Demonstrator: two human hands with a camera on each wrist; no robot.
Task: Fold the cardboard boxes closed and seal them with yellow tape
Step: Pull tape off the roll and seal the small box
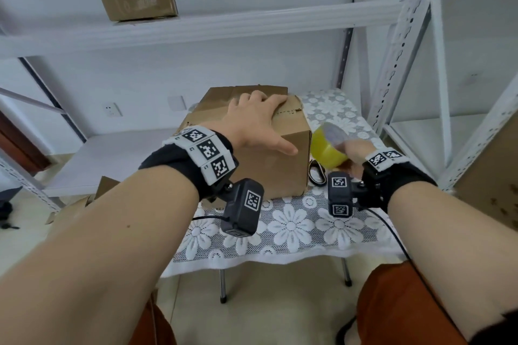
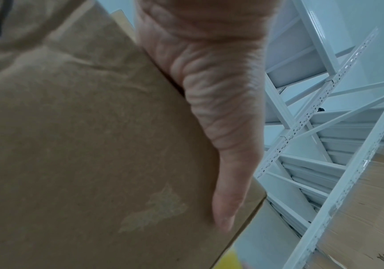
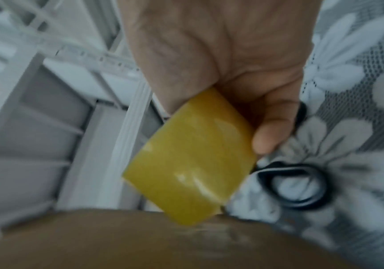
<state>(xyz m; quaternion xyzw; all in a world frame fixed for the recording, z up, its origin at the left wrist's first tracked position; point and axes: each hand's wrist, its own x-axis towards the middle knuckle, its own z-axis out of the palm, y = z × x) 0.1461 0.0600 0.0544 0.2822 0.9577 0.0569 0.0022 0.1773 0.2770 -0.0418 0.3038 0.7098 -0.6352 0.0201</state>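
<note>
Head view: our left hand (image 1: 258, 123) flat, fingers straight, pressing box (image 1: 283, 173) flaps shut on table (image 1: 294, 230). Right hand (image 1: 354, 155) grips tape roll (image 1: 329, 148) just right of box, nearer seam.

yellow tape (image 1: 328, 148), brown box (image 1: 280, 165), seemingly floral cloth (image 1: 294, 230)

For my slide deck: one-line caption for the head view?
Left hand presses the box flaps down; right hand holds yellow tape beside it.
</note>
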